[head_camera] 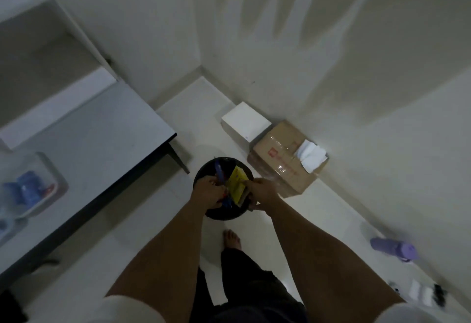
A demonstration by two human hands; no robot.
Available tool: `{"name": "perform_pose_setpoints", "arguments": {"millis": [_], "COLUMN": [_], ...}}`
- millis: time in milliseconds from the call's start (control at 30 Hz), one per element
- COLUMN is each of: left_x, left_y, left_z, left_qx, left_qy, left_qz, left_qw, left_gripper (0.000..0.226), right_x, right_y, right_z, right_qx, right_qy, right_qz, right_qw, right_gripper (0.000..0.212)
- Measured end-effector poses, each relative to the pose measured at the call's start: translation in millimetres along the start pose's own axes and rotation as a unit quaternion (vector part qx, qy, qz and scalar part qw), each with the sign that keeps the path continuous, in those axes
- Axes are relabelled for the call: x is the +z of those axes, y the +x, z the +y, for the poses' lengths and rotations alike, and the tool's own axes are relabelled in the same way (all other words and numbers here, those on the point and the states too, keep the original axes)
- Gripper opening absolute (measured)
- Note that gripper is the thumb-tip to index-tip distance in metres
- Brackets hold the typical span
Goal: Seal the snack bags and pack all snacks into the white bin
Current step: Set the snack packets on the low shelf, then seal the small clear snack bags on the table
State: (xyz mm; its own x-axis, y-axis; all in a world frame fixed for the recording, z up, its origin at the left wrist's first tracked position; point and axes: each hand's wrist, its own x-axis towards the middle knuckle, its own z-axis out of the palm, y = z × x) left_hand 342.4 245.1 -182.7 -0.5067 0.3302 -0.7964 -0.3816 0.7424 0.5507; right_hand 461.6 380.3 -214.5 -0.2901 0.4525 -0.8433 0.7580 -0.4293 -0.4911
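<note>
I stand over a round black bucket (224,214) on the floor, both arms stretched down to it. My left hand (207,191) is curled round a blue packet (219,171) that sticks up over the bucket's far side. My right hand (262,191) pinches the edge of a yellow snack bag (238,185), held over the middle of the bucket. The white bin (35,187) sits on the table (102,139) well to the left of the bucket, with blue packs (25,190) inside. Just beyond the bucket, on its right, lies a cardboard box (283,162), with a white box (244,124) behind it. A purple bottle (393,247) lies far right of the bucket.
</note>
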Motion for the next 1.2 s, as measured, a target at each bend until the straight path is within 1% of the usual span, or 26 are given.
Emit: {"name": "perform_pose_setpoints", "arguments": {"millis": [67, 133, 167, 200, 233, 267, 300, 333, 400, 433, 533, 633, 700, 767, 800, 867, 900, 967, 1033, 1200], "left_x": [6.6, 4.3, 2.7, -1.2, -5.7, -11.1, -16.5, -22.4, -36.1, -42.6, -62.4, -88.0, -111.1, -135.2, -149.9, -184.3, -203.2, -241.7, -281.5, -386.3], "left_y": [0.3, -2.9, -1.4, -6.7, -15.0, -21.4, -24.2, -28.0, -32.0, -34.5, -45.7, -58.8, -66.0, -74.8, -79.3, -93.2, -100.6, -119.0, -132.9, -164.1], "left_z": [-3.8, -12.5, -20.1, -23.5, -25.0, -26.7, -31.2, -34.6, -39.8, -41.6, -44.4, -47.9, -53.5, -59.6, -65.6, -80.0, -88.8, -106.9, -131.4, -206.1], "left_qx": [-0.016, -0.013, -0.017, -0.029, -0.036, -0.042, -0.043, -0.046, -0.046, -0.043, -0.04, -0.024, -0.015, -0.003, 0.003, 0.014, 0.018, 0.028, 0.033, 0.038], "left_qy": [-0.019, -0.025, -0.026, -0.027, -0.024, -0.013, -0.004, -0.005, -0.016, -0.018, -0.023, -0.014, -0.027, -0.025, -0.019, -0.028, -0.038, -0.055, -0.076, -0.093], "left_qz": [-0.005, -0.002, 0.003, 0.007, 0.012, 0.021, 0.035, 0.054, 0.088, 0.102, 0.122, 0.144, 0.157, 0.162, 0.17, 0.196, 0.213, 0.251, 0.278, 0.329], "left_qw": [1.0, 1.0, 1.0, 0.999, 0.999, 0.999, 0.998, 0.997, 0.995, 0.994, 0.991, 0.989, 0.987, 0.986, 0.985, 0.98, 0.976, 0.966, 0.957, 0.939], "left_gripper": [0.034, 0.018, 0.03, 0.05, 0.059, 0.058, 0.051, 0.046, 0.042, 0.041, 0.043, 0.047, 0.045, 0.042, 0.038, 0.03, 0.03, 0.036, 0.041, 0.04], "right_x": [-6.6, -10.8, -11.5, -12.0, -11.5, -10.2, -7.6, -3.8, 6.7, 12.1, 32.4, 56.8, 79.3, 99.3, 112.1, 144.5, 162.5, 202.1, 245.7, 362.0], "right_y": [6.0, 3.6, 0.3, -2.8, -4.2, -6.5, -10.1, -12.0, -14.8, -14.6, -15.2, -20.1, -32.3, -41.1, -45.6, -49.5, -57.4, -72.4, -91.3, -160.7], "right_z": [3.9, 5.0, 4.6, 4.3, 4.5, 3.5, 1.0, -1.0, -7.6, -10.1, -20.0, -32.1, -43.7, -54.1, -58.9, -66.3, -71.1, -79.0, -84.7, -87.5], "right_qx": [-0.006, -0.015, -0.018, -0.02, -0.024, -0.03, -0.036, -0.04, -0.048, -0.056, -0.073, -0.117, -0.15, -0.167, -0.172, -0.195, -0.21, -0.244, -0.269, -0.331], "right_qy": [-0.038, -0.056, -0.063, -0.074, -0.08, -0.087, -0.095, -0.103, -0.129, -0.147, -0.186, -0.216, -0.233, -0.248, -0.244, -0.248, -0.254, -0.271, -0.281, -0.28], "right_qz": [-0.008, -0.014, -0.016, -0.019, -0.024, -0.027, -0.027, -0.03, -0.044, -0.05, -0.07, -0.081, -0.085, -0.085, -0.086, -0.076, -0.073, -0.075, -0.075, -0.101], "right_qw": [0.999, 0.998, 0.998, 0.997, 0.996, 0.995, 0.994, 0.993, 0.99, 0.986, 0.977, 0.966, 0.957, 0.951, 0.95, 0.946, 0.941, 0.928, 0.918, 0.895], "right_gripper": [0.046, 0.045, 0.044, 0.042, 0.041, 0.04, 0.037, 0.03, 0.017, 0.015, 0.025, 0.015, 0.013, 0.015, 0.017, 0.028, 0.029, 0.024, 0.022, 0.013]}}
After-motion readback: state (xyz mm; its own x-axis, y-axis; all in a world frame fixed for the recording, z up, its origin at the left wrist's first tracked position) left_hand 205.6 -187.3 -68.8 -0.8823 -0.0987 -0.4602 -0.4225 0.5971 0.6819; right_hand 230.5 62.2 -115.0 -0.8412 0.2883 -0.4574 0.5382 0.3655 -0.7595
